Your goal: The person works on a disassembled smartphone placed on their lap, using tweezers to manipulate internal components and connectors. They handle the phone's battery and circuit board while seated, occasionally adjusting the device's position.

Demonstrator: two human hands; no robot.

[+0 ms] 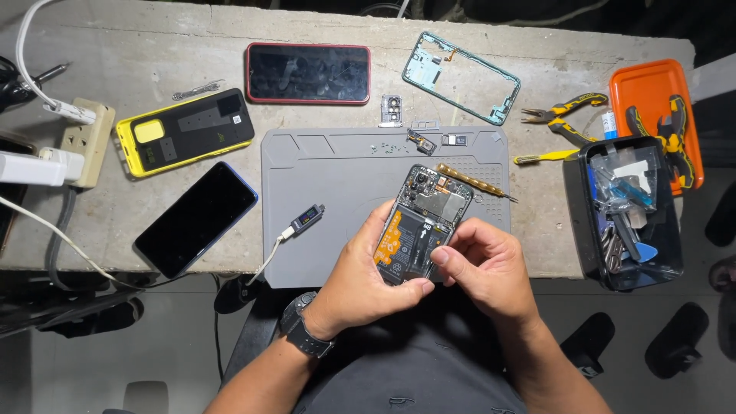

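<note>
An opened phone (420, 222), its back cover off so the battery and boards show, is held tilted above the near edge of the grey work mat (330, 176). The left hand (366, 276) cups it from below and the side, fingers wrapped along its left edge and thumb across the bottom. The right hand (481, 264) pinches at the phone's lower right edge, fingers curled close together. A brass-handled screwdriver (475, 182) lies on the mat just beyond. Farther out on the concrete table (153, 46) lie a yellow phone back (184, 132), a red-rimmed phone (308, 73), a teal frame (461, 77) and a black parts tub (632, 211).
</note>
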